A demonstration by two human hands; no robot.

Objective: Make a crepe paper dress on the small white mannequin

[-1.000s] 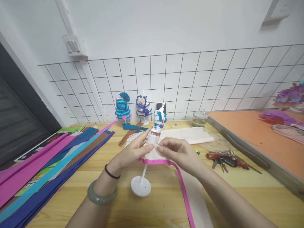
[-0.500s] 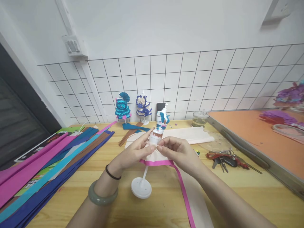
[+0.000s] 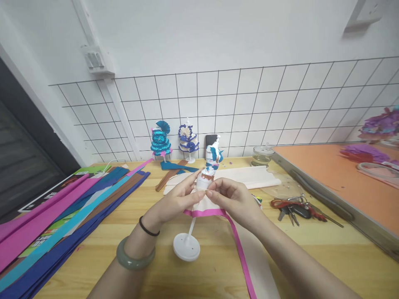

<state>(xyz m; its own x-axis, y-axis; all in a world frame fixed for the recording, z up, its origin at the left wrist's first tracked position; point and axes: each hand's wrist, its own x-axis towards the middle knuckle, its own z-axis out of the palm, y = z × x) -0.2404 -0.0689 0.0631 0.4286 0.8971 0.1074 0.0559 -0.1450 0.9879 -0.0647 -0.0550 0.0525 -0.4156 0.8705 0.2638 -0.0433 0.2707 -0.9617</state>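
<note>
A white stand with a round base (image 3: 186, 247) tilts between the hands, its upper part (image 3: 213, 155) wrapped in white, teal and brown paper. Around its lower part lies a cream paper strip (image 3: 207, 204) with a pink edge, whose long end trails down to the front right. My left hand (image 3: 183, 195) wraps the stand from the left, its thumb pressing the cream strip. From the right, my right hand (image 3: 229, 195) pinches the top edge of the same strip, fingertips touching the left thumb.
Two decorated small trees (image 3: 161, 141) stand at the back. Coloured paper strips (image 3: 71, 224) lie left. Cream paper (image 3: 249, 177), a glass jar (image 3: 262, 155) and keys (image 3: 293, 211) sit on the right, beside an orange board (image 3: 336, 178).
The stand and its base have shifted very slightly to the right. Both hands keep nearly the same place and grip on the strip.
</note>
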